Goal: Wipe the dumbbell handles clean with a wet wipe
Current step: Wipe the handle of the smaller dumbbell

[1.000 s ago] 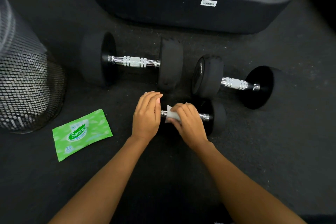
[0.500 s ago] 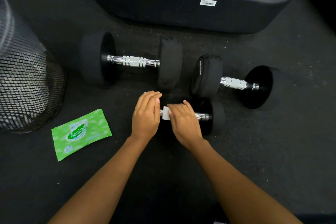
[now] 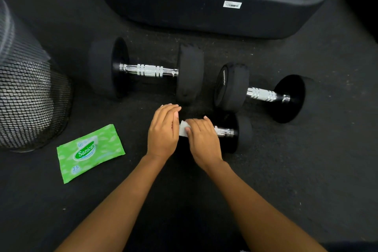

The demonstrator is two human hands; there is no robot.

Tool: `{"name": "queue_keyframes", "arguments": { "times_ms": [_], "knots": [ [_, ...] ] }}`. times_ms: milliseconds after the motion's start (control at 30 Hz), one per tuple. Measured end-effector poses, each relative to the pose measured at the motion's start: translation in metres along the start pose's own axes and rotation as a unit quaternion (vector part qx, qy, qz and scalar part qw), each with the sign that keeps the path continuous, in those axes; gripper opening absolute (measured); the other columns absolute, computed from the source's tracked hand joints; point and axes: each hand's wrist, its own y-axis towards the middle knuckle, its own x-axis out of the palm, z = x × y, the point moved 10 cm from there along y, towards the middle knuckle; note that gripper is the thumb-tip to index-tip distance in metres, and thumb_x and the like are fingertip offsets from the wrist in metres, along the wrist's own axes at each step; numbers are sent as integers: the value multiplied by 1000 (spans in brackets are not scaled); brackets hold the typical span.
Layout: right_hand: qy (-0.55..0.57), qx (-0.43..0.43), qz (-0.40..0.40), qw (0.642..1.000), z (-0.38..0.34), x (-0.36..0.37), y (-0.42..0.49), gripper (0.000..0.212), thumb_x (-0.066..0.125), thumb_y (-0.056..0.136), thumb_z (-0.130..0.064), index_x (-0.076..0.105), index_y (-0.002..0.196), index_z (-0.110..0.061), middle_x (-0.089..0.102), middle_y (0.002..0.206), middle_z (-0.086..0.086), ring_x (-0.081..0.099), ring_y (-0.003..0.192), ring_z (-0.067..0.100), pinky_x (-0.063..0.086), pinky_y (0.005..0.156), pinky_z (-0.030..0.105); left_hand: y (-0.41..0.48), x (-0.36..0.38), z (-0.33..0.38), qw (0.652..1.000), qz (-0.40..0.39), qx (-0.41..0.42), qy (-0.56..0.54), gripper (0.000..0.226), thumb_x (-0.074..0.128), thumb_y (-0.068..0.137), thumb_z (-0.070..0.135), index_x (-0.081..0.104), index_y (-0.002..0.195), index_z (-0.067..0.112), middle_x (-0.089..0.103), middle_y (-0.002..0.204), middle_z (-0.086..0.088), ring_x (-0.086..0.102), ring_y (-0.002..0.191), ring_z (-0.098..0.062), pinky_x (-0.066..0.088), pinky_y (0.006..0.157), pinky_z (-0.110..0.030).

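Bin (image 3: 30, 104) left, pack (image 3: 90, 152) beside, bigger dumbbells (image 3: 147, 70) (image 3: 263, 94) far. Left hand (image 3: 163, 131) flat on small dumbbell (image 3: 243, 133), hiding left end; right hand (image 3: 202, 139) curls wipe (image 3: 183, 129) round chrome handle (image 3: 224, 131).

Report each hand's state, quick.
Left hand: open, straight fingers resting over the small dumbbell's near end.
Right hand: grips the wet wipe around its handle.

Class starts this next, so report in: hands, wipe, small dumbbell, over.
Left hand flat on small dumbbell, left end. Right hand holds wipe on the handle. Nothing blocks the wiping.
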Motion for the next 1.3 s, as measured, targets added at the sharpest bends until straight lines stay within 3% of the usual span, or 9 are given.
{"name": "queue_keyframes", "arguments": {
  "times_ms": [100,200,267,367,567,767,933,1133,1300],
  "knots": [
    [-15,24,-71,997,-11,10,27,41,28,95,-21,64,81,-5,66,78,12,62,77,30,42,97,43,-1,0,2,1000,0,5,2,36,35,96,14,65,107,-2,66,109,-13,51,111,-17,35,104,-33],
    [-7,-16,-135,991,-15,19,31,29,39,96,-12,63,87,-1,66,88,17,60,85,34,37,97,43,-1,-1,1,1000,2,6,1,35,35,96,13,65,107,-2,66,108,-14,50,110,-17,33,105,-30],
    [17,-50,-93,994,-10,10,16,28,39,97,-16,62,106,-3,66,101,13,58,98,26,28,109,37,0,0,0,1000,-1,2,1,35,35,96,14,64,108,-2,66,108,-13,50,110,-17,32,106,-26],
    [5,-83,-28,996,3,-1,-4,37,35,96,-22,56,122,-6,63,114,7,55,107,18,21,112,30,0,-1,2,1000,-1,4,0,35,35,96,14,65,107,-2,66,108,-13,50,110,-16,32,106,-26],
    [-16,-3,-15,1000,-3,-1,16,50,20,94,-27,65,88,-6,66,80,10,61,79,27,39,102,41,1,0,1,1000,-1,-2,-2,35,35,96,13,65,107,-2,66,108,-13,50,110,-16,35,104,-31],
    [14,-93,-8,996,0,-2,-6,38,36,95,-23,53,125,-6,61,120,7,53,113,18,22,113,31,-2,-2,4,1000,-7,3,1,35,35,96,14,64,109,-2,65,109,-14,49,112,-16,34,104,-30],
    [44,-94,18,994,3,-6,-5,31,59,89,-12,55,118,-5,60,116,9,54,110,21,16,114,28,0,-1,3,1000,-6,-1,-4,34,36,96,14,64,109,-2,66,109,-13,49,111,-16,36,102,-32],
    [24,-133,17,991,-25,4,1,27,44,84,-8,59,105,-1,62,107,13,57,101,26,26,109,35,1,-1,2,1000,-9,-6,-8,35,35,96,14,64,108,-1,66,109,-13,49,111,-15,36,101,-37],
    [6,-134,78,988,-6,-9,-8,32,71,75,-3,52,100,-6,61,106,13,55,99,25,32,105,35,1,-1,2,1000,-14,-8,-10,35,35,96,15,64,109,0,65,109,-12,50,111,-15,35,103,-31]
  ]
}}
